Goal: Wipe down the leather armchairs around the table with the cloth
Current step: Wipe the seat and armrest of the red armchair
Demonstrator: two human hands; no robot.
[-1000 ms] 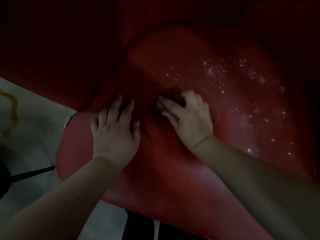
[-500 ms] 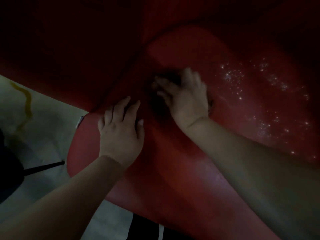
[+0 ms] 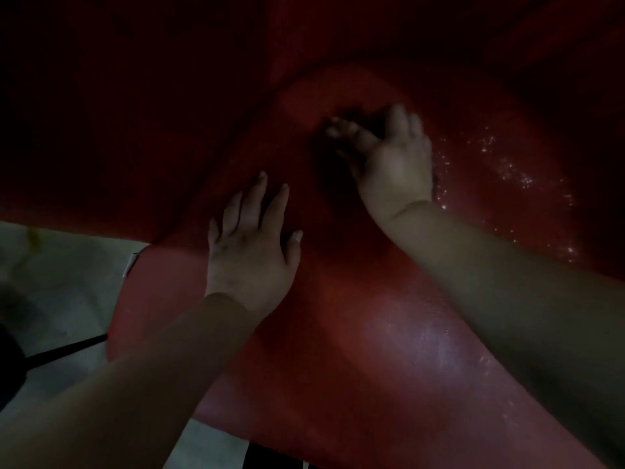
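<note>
A red leather armchair seat (image 3: pixel 355 350) fills most of the dim view, its back and side rising dark at the top. My left hand (image 3: pixel 250 245) rests flat on the seat, fingers straight and spread. My right hand (image 3: pixel 392 157) lies farther in, near the seat's back corner, fingers curled over a dark cloth (image 3: pixel 363 125) that is mostly hidden beneath the hand and blurred. Shiny wet specks (image 3: pixel 507 174) dot the leather to the right of that hand.
A pale floor (image 3: pixel 61 286) shows at the lower left beside the seat's front edge. A thin dark chair leg (image 3: pixel 67 350) crosses it. A small tag (image 3: pixel 130 264) sticks out at the seat's left corner.
My right hand has pushed the cloth away from me, deeper toward the seat's back corner. My left hand has stayed flat on the seat.
</note>
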